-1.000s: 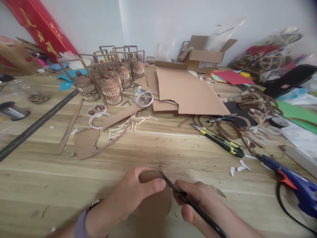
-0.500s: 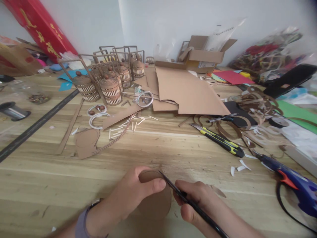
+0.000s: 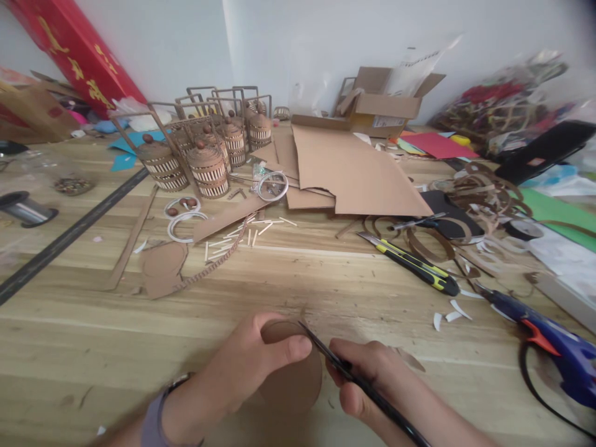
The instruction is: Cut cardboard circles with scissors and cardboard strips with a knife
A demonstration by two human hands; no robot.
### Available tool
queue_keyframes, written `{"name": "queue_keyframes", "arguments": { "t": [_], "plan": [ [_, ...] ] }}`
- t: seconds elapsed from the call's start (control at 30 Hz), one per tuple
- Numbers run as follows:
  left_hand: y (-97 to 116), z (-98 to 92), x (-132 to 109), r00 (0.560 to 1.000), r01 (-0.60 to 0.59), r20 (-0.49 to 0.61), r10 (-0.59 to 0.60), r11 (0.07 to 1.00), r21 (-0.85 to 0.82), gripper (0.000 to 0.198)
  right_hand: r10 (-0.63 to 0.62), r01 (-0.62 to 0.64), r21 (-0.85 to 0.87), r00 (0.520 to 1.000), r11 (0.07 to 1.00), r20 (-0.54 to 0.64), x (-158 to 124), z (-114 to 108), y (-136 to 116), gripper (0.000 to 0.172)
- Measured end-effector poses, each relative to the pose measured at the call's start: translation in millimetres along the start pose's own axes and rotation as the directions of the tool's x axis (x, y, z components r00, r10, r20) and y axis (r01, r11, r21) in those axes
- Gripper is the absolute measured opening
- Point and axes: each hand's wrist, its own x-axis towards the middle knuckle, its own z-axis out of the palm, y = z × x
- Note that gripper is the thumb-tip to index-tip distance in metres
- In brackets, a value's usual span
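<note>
A round cardboard disc (image 3: 298, 385) is pinched in my left hand (image 3: 261, 354), the thumb lying across its face and the fingers hidden behind it. My right hand (image 3: 372, 372) is closed around a pair of black scissors (image 3: 347, 370). The narrow blades point up and to the left and meet the disc's upper right edge, close to my left thumb tip. A thin sliver of cardboard stands up at the blade tip. Part of the scissors' handles is hidden by my right fingers.
Ahead lie small sticks (image 3: 254, 237) and a cardboard offcut (image 3: 162, 267). Miniature lidded baskets (image 3: 208, 171) stand behind them, beside cardboard sheets (image 3: 358, 171). To the right are a yellow-black utility knife (image 3: 410, 264), a blue glue gun (image 3: 544, 341) and curled brown strips (image 3: 484, 192).
Almost nothing differs. Both hands, the disc and the scissors keep their places; the thin sliver at the blade tip stands slightly higher.
</note>
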Motion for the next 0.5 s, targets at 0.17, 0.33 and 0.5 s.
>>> {"name": "queue_keyframes", "arguments": {
  "t": [0.17, 0.33, 0.5],
  "plan": [
    [2.0, 0.0, 0.0, 1.000, 0.001, 0.014, -0.001, 1.000, 0.005, 0.055, -0.010, 0.009, 0.020, 1.000, 1.000, 0.014, -1.0, -0.3, 1.3, 0.072],
    [3.3, -0.3, -0.1, 0.998, -0.032, 0.047, 0.033, 0.999, -0.009, 0.052, -0.002, 0.001, 0.036, 1.000, 0.999, 0.023, -0.7, -1.6, -0.4, 0.071],
    [4.1, 0.1, -1.6, 1.000, 0.003, 0.009, -0.003, 1.000, 0.017, 0.056, -0.011, 0.010, 0.042, 1.000, 0.999, 0.026, -1.0, -2.5, -0.9, 0.069]
  ]
}}
